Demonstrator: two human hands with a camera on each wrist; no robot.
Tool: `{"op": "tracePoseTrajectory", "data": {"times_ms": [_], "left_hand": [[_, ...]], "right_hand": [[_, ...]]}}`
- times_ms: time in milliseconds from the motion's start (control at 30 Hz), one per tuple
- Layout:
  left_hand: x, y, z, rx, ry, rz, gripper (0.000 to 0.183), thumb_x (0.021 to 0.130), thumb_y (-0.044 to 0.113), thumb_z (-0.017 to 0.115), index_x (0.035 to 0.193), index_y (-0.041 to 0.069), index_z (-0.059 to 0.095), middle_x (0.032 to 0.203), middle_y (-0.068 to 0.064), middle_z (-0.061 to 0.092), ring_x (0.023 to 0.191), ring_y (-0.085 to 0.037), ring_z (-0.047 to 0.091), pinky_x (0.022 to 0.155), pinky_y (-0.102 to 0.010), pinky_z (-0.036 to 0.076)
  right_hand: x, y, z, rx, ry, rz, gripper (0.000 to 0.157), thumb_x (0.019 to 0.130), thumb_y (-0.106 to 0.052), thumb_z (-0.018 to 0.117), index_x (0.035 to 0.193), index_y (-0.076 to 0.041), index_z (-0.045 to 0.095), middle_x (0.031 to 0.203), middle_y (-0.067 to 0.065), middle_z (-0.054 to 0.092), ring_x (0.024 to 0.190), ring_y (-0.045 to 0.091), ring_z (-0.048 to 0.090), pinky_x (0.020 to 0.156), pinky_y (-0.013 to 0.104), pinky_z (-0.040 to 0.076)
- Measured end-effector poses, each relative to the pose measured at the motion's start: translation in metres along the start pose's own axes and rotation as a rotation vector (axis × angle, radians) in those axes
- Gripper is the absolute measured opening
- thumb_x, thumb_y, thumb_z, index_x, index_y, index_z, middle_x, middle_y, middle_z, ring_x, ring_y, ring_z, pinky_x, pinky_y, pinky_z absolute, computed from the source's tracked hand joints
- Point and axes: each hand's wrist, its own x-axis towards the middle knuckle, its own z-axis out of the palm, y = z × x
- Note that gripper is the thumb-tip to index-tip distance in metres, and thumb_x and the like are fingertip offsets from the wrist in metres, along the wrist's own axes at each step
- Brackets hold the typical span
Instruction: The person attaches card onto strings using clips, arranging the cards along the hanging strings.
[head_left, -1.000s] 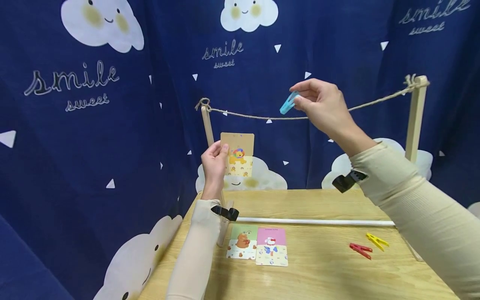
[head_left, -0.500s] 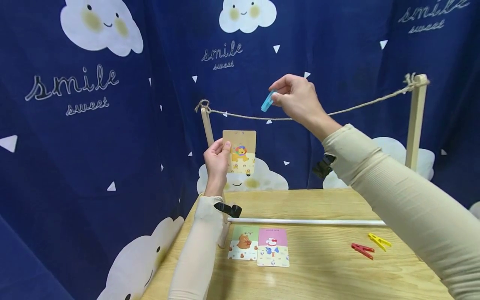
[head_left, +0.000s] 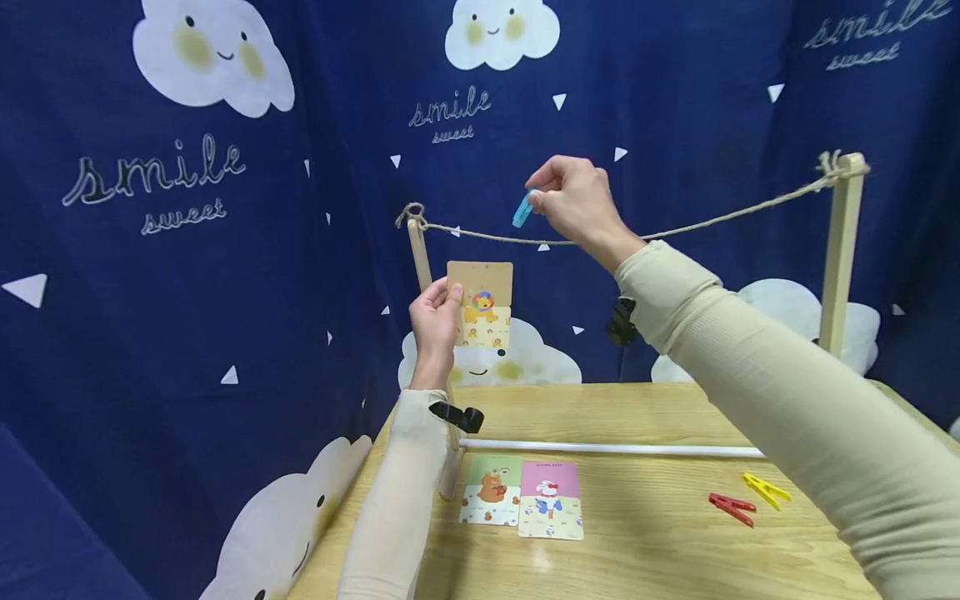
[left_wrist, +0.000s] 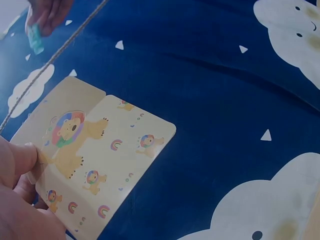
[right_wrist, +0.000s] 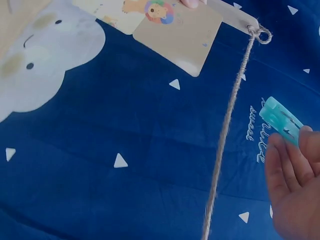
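Note:
My left hand (head_left: 435, 321) pinches a tan and cream lion card (head_left: 487, 321) by its left edge, holding it upright just below the rope (head_left: 495, 237). In the left wrist view the thumb lies on the front of the card (left_wrist: 110, 165). Above the rope, to the right of the card, my right hand (head_left: 577, 200) pinches a light blue clothespin (head_left: 522, 208) between thumb and fingers. The right wrist view shows the clothespin (right_wrist: 282, 120) tilted, apart from both the rope (right_wrist: 222, 145) and the card.
The rope runs between two wooden posts (head_left: 840, 250), sagging in the middle. On the table (head_left: 637, 550) lie a bear card (head_left: 491, 492) and a pink rabbit card (head_left: 551, 500), side by side. A red clothespin (head_left: 731, 507) and a yellow one (head_left: 767, 490) lie right. A white rod (head_left: 600, 448) spans the stand's base.
My right hand has moved left with the blue clothespin, toward the space above the card. The left hand has raised the lion card slightly.

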Motion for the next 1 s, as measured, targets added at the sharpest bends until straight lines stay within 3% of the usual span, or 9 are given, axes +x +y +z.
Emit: {"op": "tracePoseTrajectory", "data": {"times_ms": [433,700,1000], "left_hand": [[0.003,-0.002,0.004,-0.005,-0.023,-0.009,0.019,0.099,0.01,0.07,0.114,0.001,0.076,0.104,-0.014,0.077,0.079,-0.011,0.067,0.067,-0.023,0.053],[0.002,-0.002,0.006,-0.033,-0.059,-0.011,0.019,0.099,0.012,0.07,0.115,0.002,0.076,0.103,-0.011,0.077,0.08,-0.01,0.068,0.069,-0.023,0.054],[0.003,-0.001,0.005,0.001,-0.061,-0.001,0.02,0.1,0.015,0.07,0.116,0.005,0.076,0.106,-0.012,0.077,0.083,-0.012,0.068,0.07,-0.023,0.054]], "right_hand": [[0.013,-0.004,0.031,0.081,-0.03,0.061,0.015,0.099,-0.011,0.063,0.11,-0.008,0.072,0.101,0.006,0.073,0.089,0.014,0.072,0.083,0.029,0.054],[0.015,-0.001,0.04,0.038,-0.021,0.078,0.014,0.097,-0.01,0.064,0.107,-0.009,0.073,0.099,0.006,0.073,0.088,0.016,0.072,0.071,0.027,0.053],[0.013,0.0,0.048,0.032,-0.065,0.078,0.013,0.098,-0.011,0.063,0.107,-0.008,0.073,0.099,0.007,0.072,0.093,0.021,0.073,0.08,0.028,0.057]]}}
